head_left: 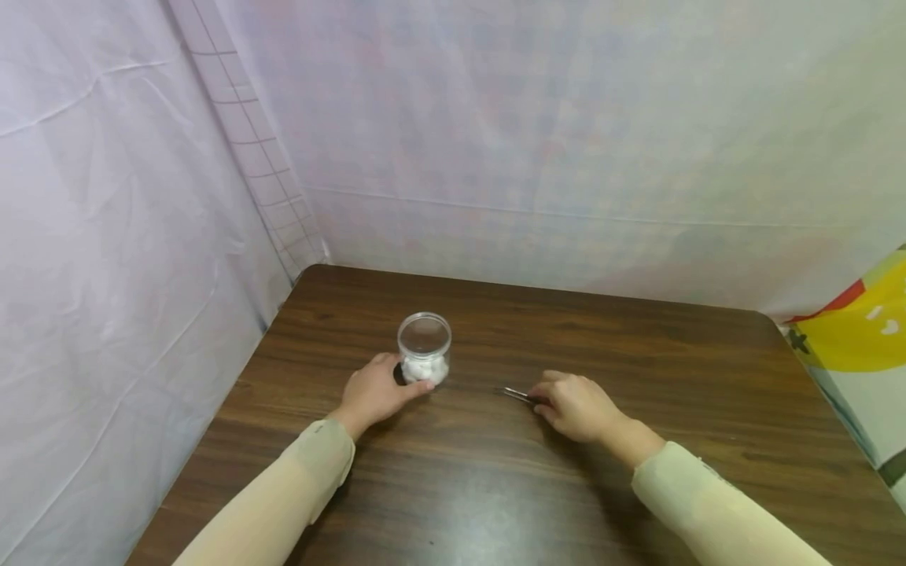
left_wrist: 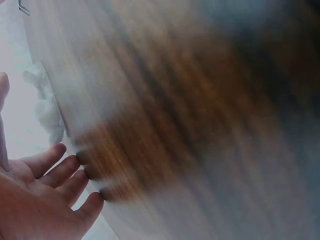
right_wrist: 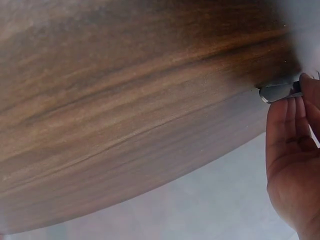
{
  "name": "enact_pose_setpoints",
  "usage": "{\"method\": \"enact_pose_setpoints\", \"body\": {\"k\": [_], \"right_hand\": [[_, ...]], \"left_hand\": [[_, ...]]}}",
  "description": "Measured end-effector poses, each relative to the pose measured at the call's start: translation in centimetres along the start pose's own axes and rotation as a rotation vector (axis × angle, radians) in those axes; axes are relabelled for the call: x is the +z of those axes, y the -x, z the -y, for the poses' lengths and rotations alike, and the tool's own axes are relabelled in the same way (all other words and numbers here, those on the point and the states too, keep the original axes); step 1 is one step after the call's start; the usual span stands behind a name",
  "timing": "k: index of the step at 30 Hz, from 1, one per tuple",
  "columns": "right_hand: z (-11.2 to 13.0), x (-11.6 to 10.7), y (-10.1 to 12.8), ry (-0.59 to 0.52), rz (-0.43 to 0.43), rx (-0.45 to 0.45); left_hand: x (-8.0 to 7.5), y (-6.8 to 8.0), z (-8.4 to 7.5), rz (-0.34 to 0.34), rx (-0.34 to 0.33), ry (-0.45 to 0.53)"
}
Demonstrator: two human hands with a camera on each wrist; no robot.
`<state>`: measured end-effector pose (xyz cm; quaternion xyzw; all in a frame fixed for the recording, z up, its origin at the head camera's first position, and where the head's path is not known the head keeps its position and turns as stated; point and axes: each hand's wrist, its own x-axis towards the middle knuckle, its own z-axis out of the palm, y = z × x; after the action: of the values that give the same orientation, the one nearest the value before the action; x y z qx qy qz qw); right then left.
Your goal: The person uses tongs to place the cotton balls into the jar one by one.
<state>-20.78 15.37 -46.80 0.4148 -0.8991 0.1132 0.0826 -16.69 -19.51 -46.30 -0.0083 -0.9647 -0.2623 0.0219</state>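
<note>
A clear round jar (head_left: 425, 336) stands on the table, with white cotton balls (head_left: 425, 369) in its lower part. My left hand (head_left: 380, 391) is at the jar's left side, thumb in front of it and fingers spread. In the left wrist view, those fingers (left_wrist: 60, 172) look loosely extended beside the cotton balls (left_wrist: 48, 112); whether they touch the jar I cannot tell. Metal tweezers (head_left: 517, 394) are pinched low over the table in my right hand (head_left: 576, 407), two prongs pointing left toward the jar. Their rounded end (right_wrist: 276, 93) shows in the right wrist view.
The brown wood-grain table (head_left: 637, 346) has rounded far corners. White cloth (head_left: 531, 141) hangs behind it, and more sheeting (head_left: 106, 275) hangs along the left edge. A yellow and red printed item (head_left: 856, 330) lies beyond the right edge.
</note>
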Motion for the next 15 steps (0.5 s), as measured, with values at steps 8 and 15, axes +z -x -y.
{"method": "enact_pose_setpoints", "body": {"k": [8, 15], "right_hand": [[-0.14, 0.32, 0.13, -0.001, -0.021, -0.006], [-0.11, 0.36, 0.2, 0.002, -0.048, -0.02]], "left_hand": [[0.07, 0.03, 0.0, -0.001, -0.009, 0.004], [0.14, 0.25, -0.05, -0.006, 0.004, 0.003]]}}
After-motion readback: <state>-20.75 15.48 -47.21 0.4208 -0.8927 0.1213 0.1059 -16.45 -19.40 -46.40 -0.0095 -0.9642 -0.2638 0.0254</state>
